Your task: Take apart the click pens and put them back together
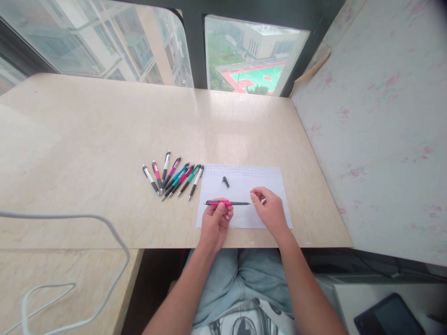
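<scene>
My left hand is closed round a pink and black pen barrel, held level over a white sheet of paper. A thin dark refill sticks out of the barrel to the right. My right hand pinches near the refill's tip, with a small pale part showing between its fingers. A small black pen piece lies on the paper just beyond the hands. Left of the paper, several pens in pink, teal, purple and white lie fanned out on the beige table.
A white cable loops over the table's near left part. A wall with faded pink marks closes the right side. Windows run along the far edge. A dark tablet sits at lower right below the table.
</scene>
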`<action>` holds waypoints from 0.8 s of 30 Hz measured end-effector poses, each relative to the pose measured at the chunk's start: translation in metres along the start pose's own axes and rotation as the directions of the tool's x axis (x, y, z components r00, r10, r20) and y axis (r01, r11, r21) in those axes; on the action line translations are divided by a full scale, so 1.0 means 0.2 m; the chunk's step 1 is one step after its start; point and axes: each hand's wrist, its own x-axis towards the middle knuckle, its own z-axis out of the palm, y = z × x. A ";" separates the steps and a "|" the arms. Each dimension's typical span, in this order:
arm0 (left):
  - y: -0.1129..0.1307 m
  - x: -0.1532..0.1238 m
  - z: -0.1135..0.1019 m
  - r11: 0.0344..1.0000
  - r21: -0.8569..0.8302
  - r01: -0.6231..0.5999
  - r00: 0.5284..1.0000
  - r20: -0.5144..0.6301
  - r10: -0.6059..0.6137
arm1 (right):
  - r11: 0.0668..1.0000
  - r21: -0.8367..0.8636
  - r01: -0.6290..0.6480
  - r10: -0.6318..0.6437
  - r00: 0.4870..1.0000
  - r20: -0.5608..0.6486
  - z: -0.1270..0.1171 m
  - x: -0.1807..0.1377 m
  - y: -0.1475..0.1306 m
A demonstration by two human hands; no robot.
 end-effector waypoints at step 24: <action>0.01 -0.03 0.04 0.997 0.082 0.001 1.000 0.029 -0.004 | 0.918 0.313 -0.245 0.233 0.970 0.074 -0.17 -0.12 0.11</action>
